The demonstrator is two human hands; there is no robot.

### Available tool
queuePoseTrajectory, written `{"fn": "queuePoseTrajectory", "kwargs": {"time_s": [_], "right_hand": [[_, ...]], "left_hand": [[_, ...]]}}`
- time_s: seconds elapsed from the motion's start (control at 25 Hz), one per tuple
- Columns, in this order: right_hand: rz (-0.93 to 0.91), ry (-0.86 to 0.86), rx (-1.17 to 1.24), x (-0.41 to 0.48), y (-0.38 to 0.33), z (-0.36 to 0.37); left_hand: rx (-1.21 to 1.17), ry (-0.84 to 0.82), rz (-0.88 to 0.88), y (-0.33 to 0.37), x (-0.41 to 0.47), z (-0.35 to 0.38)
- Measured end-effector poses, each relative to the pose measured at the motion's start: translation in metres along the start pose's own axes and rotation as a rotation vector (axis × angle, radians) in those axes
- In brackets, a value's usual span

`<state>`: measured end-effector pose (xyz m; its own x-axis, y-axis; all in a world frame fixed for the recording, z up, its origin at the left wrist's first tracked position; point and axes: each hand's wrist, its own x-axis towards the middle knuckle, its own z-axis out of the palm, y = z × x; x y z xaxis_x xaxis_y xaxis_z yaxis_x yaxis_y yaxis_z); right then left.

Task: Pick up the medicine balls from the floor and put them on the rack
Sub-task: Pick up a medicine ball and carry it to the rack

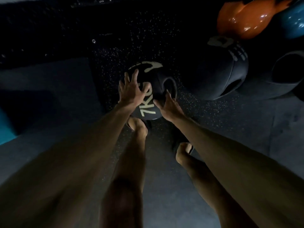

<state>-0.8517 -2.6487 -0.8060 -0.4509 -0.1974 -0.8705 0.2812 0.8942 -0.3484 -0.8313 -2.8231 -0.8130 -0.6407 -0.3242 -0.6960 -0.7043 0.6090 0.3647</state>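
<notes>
A black medicine ball [158, 83] marked "7KG" in pale letters lies on the dark speckled floor just ahead of my feet. It has a cut-out handle on its right side. My left hand [131, 89] rests on the ball's upper left face with fingers spread. My right hand [169, 107] touches its right side by the handle, fingers apart. A larger black medicine ball [218, 73] with a handle opening lies to the right. The rack is not in view.
An orange ball [243, 20] and a blue ball [294, 20] sit at the top right. Another dark ball [289, 73] lies at the right edge. A teal object [6, 129] shows at the left edge. My bare legs and sandalled feet stand below the ball.
</notes>
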Motion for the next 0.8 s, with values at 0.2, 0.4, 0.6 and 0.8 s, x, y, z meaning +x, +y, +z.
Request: {"fn": "queuePoseTrajectory", "kwargs": {"time_s": [0.2,0.4,0.6,0.8], "right_hand": [[0.043,0.128,0.061,0.023,-0.045,-0.003],[-0.074,0.258,-0.021,0.026,-0.041,-0.008],[-0.031,0.433,0.106,0.017,-0.023,-0.011],[0.101,0.281,0.18,0.057,-0.019,-0.022]], "left_hand": [[-0.136,0.068,0.071,-0.017,0.009,-0.023],[-0.353,0.075,-0.129,-0.013,0.01,-0.028],[-0.399,0.064,-0.059,-0.033,0.004,-0.031],[-0.77,0.305,-0.332,-0.063,0.0,-0.013]]}}
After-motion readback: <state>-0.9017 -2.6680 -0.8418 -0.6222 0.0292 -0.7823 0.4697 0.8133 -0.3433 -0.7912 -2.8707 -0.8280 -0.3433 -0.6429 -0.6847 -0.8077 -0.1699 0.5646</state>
